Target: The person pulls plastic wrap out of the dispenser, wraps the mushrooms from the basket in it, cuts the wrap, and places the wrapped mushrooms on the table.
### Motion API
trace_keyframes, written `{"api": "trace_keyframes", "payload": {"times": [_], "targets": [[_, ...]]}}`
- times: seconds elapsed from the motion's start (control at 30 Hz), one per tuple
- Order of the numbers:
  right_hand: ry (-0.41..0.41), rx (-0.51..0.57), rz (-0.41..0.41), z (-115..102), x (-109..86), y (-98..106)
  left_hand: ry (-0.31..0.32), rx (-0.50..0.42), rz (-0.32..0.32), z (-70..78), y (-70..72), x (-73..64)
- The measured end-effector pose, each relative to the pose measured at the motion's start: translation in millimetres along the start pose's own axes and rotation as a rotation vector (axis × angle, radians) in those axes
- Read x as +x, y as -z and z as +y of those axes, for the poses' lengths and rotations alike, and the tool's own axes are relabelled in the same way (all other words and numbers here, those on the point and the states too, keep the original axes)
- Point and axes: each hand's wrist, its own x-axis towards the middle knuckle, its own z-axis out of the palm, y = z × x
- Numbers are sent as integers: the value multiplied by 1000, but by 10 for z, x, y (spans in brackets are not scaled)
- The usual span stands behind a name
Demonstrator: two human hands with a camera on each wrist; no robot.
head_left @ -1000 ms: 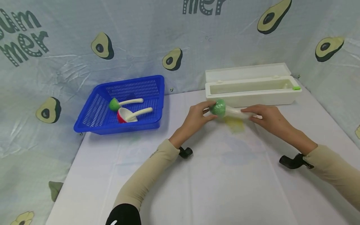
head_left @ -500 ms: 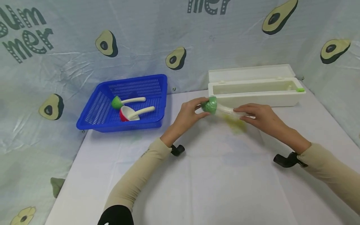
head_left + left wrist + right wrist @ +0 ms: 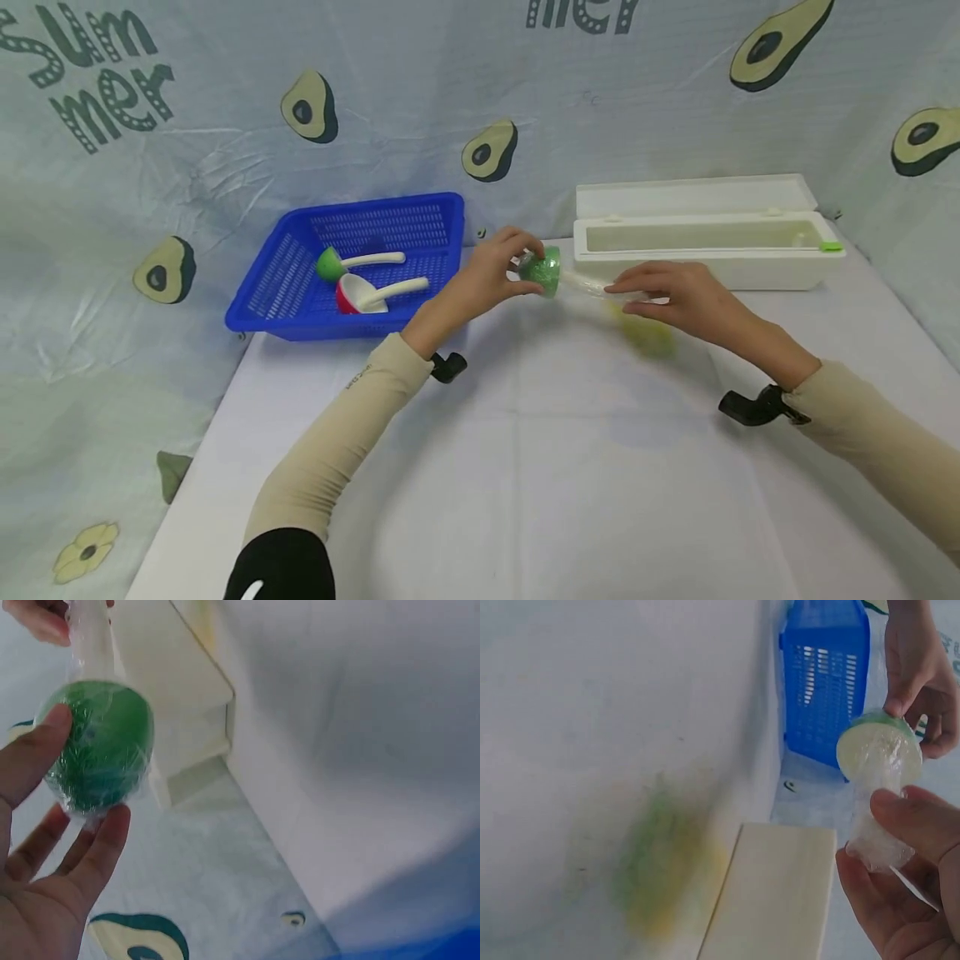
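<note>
Left hand (image 3: 498, 271) pinches green bowl of wrapped ladle (image 3: 547, 271); right hand (image 3: 678, 293) pinches handle end. Hands apart, ladle spanning gap, held above tabletop (image 3: 600, 500) toward back edge. White box (image 3: 750, 268), lid open, near back right corner. Blue basket (image 3: 258, 322) at back left corner; inside, green ladle (image 3: 330, 265), red-and-white ladle (image 3: 357, 293).

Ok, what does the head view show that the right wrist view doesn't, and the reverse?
Only head: the green ladle and red ladle inside the basket.

Only right wrist: the pale side of the bowl on the held ladle.

Both: the held ladle, left hand, right hand, basket and part of the box.
</note>
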Motion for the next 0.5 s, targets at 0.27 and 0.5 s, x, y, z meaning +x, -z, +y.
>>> {"api": "trace_keyframes", "payload": {"times": [0.27, 0.5], "targets": [[138, 15, -20, 4, 203, -68, 0, 17, -184, -123, 382, 102], [141, 51, 6, -32, 327, -161, 10, 26, -300, -216, 621, 332]]}}
